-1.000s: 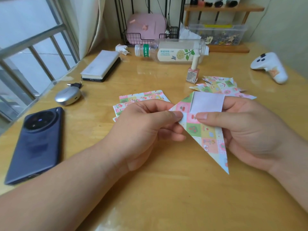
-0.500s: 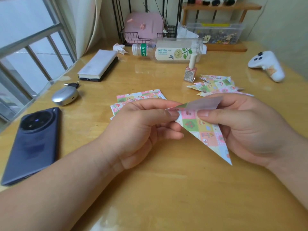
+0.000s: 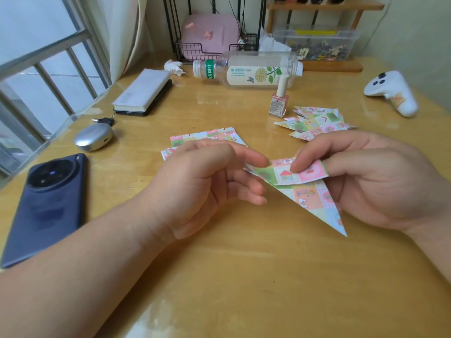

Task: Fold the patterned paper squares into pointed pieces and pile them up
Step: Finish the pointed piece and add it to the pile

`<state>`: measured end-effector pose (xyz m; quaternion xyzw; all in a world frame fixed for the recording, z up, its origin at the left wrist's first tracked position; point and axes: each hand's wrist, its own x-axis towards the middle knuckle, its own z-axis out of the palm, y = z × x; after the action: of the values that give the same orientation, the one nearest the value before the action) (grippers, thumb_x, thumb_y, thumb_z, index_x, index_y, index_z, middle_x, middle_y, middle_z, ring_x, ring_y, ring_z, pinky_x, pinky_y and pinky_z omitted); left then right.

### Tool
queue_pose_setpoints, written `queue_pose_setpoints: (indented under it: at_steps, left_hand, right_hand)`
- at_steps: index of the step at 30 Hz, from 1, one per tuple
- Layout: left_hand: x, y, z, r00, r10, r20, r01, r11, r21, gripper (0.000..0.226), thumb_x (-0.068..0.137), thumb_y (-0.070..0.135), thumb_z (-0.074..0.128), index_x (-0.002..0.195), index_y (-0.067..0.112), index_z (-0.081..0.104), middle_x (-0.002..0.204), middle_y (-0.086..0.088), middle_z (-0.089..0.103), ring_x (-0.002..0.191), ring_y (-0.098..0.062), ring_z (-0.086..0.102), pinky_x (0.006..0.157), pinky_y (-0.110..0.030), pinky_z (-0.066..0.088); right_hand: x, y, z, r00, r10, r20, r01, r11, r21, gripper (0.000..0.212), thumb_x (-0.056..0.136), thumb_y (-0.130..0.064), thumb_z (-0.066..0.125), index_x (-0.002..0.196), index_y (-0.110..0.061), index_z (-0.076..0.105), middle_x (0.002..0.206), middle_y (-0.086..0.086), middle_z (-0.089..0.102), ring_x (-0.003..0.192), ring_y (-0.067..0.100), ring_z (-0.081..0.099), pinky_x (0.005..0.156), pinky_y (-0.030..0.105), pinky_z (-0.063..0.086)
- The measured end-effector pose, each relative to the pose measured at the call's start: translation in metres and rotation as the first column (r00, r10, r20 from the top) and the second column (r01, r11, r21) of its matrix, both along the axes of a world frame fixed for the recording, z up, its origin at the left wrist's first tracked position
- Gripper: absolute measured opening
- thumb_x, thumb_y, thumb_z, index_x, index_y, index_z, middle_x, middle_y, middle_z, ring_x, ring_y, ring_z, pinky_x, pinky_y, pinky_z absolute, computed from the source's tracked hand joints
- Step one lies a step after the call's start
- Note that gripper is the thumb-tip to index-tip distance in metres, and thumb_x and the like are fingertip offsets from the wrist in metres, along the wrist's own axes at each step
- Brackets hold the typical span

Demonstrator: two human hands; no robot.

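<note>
Pinching a half-folded patterned paper piece between them, both hands hold it just above the counter, its long point aimed down and toward the person. The right hand grips the upper flap, its thumb pressed on the flap's printed side and the other fingers behind the paper. The left hand touches the piece's left corner with its forefinger tip, the other fingers curled loosely beneath. Behind the left hand, a stack of flat patterned squares lies on the counter, partly hidden by the knuckles. Beyond the right hand, a pile of finished pointed pieces rests just beside a small nail polish bottle. Farther back, a clear drink bottle lies on its side. A dark phone sits face down at the left, near a silver earbud case, and a white controller lies at the far right.
</note>
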<state>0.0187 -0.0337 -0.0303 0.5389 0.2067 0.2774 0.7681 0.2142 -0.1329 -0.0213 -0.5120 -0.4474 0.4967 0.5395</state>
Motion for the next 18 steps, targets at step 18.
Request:
queue_pose_setpoints:
  at_steps: [18]
  left_hand:
    - [0.0043,-0.0068,-0.0002,0.981,0.11,-0.16,-0.098,0.992,0.079,0.027,0.063,0.004,0.077,0.088,0.001,0.067,0.068,-0.018,0.069,0.06,-0.025,0.071,0.061,-0.032,0.06]
  right_hand:
    - [-0.0017,0.0,-0.0032,0.981,-0.055,0.187,0.045,0.997,0.057,0.038,0.071,-0.013,0.072,0.109,-0.017,0.068,0.083,0.027,0.07,0.051,0.022,0.054,0.04,0.025,0.042]
